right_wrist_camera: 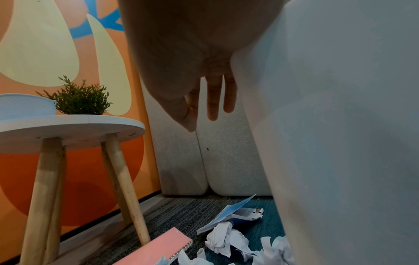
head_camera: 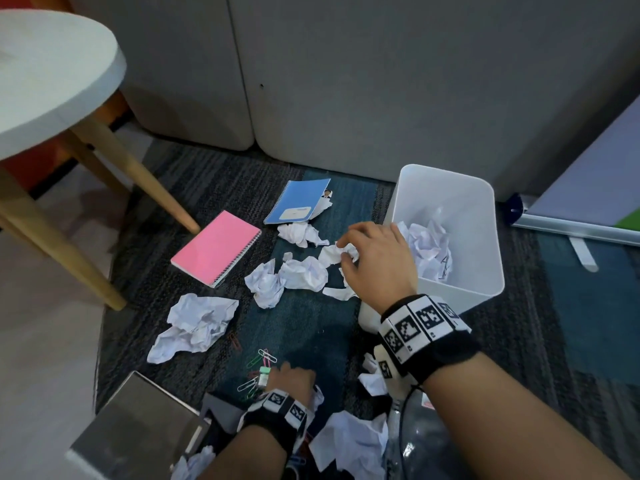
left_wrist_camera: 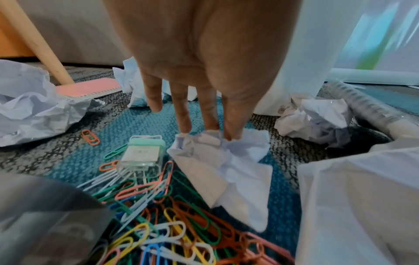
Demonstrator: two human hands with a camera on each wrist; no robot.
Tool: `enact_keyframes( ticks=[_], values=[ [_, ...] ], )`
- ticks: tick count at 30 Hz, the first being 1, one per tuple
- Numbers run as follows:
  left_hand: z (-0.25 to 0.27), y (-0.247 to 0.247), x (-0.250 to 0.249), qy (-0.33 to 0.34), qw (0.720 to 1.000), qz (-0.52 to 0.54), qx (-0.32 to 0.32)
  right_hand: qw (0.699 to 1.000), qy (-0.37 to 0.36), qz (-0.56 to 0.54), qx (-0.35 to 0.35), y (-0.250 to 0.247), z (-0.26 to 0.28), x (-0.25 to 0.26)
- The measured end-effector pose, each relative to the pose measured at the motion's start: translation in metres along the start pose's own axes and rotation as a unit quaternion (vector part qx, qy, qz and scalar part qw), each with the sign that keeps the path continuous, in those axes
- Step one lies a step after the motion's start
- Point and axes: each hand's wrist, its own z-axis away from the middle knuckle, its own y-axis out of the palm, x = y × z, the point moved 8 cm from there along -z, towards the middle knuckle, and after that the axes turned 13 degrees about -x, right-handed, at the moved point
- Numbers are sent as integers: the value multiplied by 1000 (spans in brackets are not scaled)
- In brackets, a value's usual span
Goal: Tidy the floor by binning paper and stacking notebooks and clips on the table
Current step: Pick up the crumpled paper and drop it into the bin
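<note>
Standing at the far left of the carpet [head_camera: 304,327], the round white table [head_camera: 52,74] rises on pale wooden legs, a small potted plant [right_wrist_camera: 79,97] on its top in the right wrist view; the grey padded panels [head_camera: 381,81] close off the carpet's far edge; the white bin [head_camera: 485,244] sits on the carpet toward its far right, with crumpled sheets already lying inside; the pink notebook [head_camera: 216,247] lies flat just beside the foot of a table leg, and the blue notebook [head_camera: 298,202] lies farther back, its cover lifted over torn paper (the right wrist view shows this best); crumpled paper balls [head_camera: 195,323] are scattered across the middle of the carpet between the notebooks and the near edge; the right hand [head_camera: 377,261] hangs just beside the bin's left wall, above the paper near it, its fingers straight and relaxed in the right wrist view, and whether they touch the scrap below I cannot tell; the left hand [left_wrist_camera: 199,62] is down at the carpet's near edge, fingertips [left_wrist_camera: 231,132] dug into a small crumpled paper [left_wrist_camera: 226,161] and pinching it; the paper clips [left_wrist_camera: 172,233], many colours, lie in a loose heap on the carpet just left of that paper; a small clear clip box [left_wrist_camera: 141,157] with a green lid rests among them.
</note>
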Motion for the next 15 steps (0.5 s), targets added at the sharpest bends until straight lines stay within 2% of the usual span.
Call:
enact_keyframes(
  ticks=[6, 10, 12, 15],
  values=[
    [-2, -28, 2, -11, 998, 45, -36, 1000, 1, -3, 23, 0, 2, 0],
    [-4, -64, 10, -52, 986, 150, -58, 998, 15, -12, 58, 1, 2, 0],
    [-11, -93, 15, -72, 974, 197, -88, 997, 18, -30, 66, -1, 2, 0],
    [-18, -152, 16, -74, 950, 252, -172, 994, 22, -65, 80, -6, 2, 0]
  ],
)
